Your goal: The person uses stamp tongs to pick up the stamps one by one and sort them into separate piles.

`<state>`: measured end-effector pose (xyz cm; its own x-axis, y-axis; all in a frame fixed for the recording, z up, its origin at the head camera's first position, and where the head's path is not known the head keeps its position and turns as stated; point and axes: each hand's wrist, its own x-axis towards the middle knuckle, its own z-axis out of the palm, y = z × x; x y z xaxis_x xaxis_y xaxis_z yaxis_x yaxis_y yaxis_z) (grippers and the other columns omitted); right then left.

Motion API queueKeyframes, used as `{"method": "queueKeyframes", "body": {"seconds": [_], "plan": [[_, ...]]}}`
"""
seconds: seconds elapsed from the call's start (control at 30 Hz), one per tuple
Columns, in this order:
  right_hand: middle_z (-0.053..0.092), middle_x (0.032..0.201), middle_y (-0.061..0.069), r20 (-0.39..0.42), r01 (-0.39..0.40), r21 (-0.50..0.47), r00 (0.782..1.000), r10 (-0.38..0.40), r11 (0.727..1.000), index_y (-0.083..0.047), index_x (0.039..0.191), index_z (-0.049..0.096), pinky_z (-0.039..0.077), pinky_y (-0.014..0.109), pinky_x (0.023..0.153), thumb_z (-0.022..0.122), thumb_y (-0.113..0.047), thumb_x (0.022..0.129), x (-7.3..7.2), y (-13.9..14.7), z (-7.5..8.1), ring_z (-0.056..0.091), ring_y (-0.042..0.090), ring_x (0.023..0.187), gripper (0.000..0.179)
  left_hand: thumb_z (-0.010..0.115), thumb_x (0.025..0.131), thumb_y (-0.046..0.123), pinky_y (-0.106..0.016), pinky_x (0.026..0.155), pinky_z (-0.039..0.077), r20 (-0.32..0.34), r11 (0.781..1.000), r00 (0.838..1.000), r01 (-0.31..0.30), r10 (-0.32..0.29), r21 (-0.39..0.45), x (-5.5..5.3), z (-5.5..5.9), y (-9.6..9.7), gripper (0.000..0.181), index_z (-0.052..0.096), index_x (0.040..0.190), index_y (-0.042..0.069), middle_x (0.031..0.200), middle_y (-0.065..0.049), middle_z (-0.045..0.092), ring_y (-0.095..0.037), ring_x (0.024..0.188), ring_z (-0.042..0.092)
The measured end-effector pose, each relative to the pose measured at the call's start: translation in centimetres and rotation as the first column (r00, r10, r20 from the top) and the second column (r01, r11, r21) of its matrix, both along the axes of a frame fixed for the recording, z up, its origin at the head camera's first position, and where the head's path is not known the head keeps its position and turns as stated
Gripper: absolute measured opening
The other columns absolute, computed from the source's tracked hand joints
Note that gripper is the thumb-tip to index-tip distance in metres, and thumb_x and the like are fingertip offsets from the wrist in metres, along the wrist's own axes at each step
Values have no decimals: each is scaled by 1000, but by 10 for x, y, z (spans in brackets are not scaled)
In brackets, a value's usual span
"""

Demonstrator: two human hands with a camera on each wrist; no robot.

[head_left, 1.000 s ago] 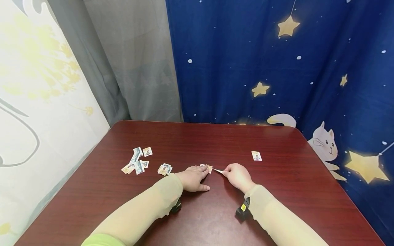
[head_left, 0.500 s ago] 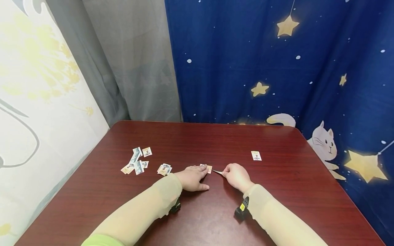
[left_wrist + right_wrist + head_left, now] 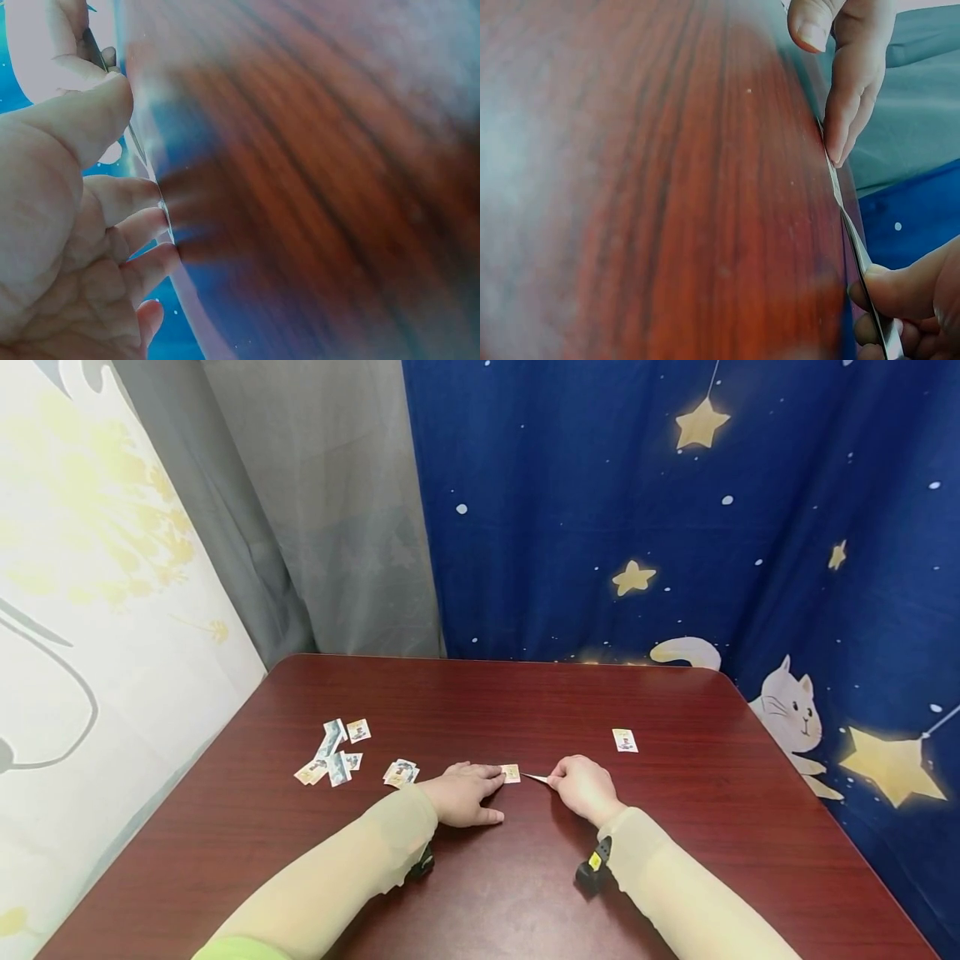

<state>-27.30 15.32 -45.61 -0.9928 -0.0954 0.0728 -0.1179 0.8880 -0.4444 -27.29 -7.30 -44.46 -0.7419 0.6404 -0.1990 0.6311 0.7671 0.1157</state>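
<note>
My right hand (image 3: pixel 587 787) pinches a pair of slim metal tweezers (image 3: pixel 866 262) between thumb and fingers. Their pointed tips face left, low over the table. My left hand (image 3: pixel 467 793) lies with outstretched fingers on the table, its fingertips at the left edge of a small orange picture stamp (image 3: pixel 512 773). That edge is partly hidden under the fingers. A narrow gap shows between stamp and tweezer tips in the head view. In the left wrist view the fingertips (image 3: pixel 166 259) meet the table surface, seen almost edge-on.
On the red-brown table (image 3: pixel 480 710), a small overlapping pile of stamps (image 3: pixel 401 773) lies left of my left hand. Several more stamps (image 3: pixel 339 768) are scattered farther left. A single stamp (image 3: pixel 625 741) lies to the right. Curtains (image 3: pixel 570 510) hang behind the table.
My left hand has slid slightly left, so more of the orange stamp shows. My right hand, with the tweezers, has shifted a little right, away from the stamp.
</note>
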Motion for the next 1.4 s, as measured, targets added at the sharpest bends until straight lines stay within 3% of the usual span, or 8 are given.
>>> {"method": "queueKeyframes", "body": {"seconds": [0.27,0.6,0.9,1.1,1.4], "plan": [[61,73,-6,-7,13,-8,1000,-13,1000,-19,70,68,46,41,72,70,-22,85,-4,-1,-3,54,14,66,16,58,92,51,-45,111,25,-16,1000,1000,10,-10,21,4,3,1,66,47,143,11,145,-5,45,-21,135,38],[63,78,-4,-22,10,-5,1000,-10,1000,-20,70,68,45,45,78,69,-22,86,-9,-7,-3,60,17,75,16,58,93,50,-45,114,22,-7,998,998,61,-61,25,7,4,6,66,47,143,8,149,-7,41,-19,138,35],[65,82,-2,-30,15,-8,999,-15,1000,-20,72,68,44,47,83,68,-23,86,-12,-10,-5,64,22,83,15,58,94,46,-42,113,26,24,997,999,42,-44,63,5,5,7,62,49,141,8,148,-8,43,-25,138,36],[66,83,-2,-25,9,-7,1000,-9,1000,-20,73,69,44,47,83,67,-23,87,-13,-12,-5,64,22,83,14,58,93,47,-43,112,27,20,997,998,62,-63,41,6,7,6,63,50,141,7,149,-9,41,-33,136,37],[64,83,-1,-14,10,-23,1000,-10,1000,-19,75,69,47,41,75,67,-22,87,-11,-11,-5,60,19,78,13,58,92,51,-42,113,26,17,997,997,76,-76,-4,7,6,10,68,44,145,11,151,-7,37,-26,138,34]]}}
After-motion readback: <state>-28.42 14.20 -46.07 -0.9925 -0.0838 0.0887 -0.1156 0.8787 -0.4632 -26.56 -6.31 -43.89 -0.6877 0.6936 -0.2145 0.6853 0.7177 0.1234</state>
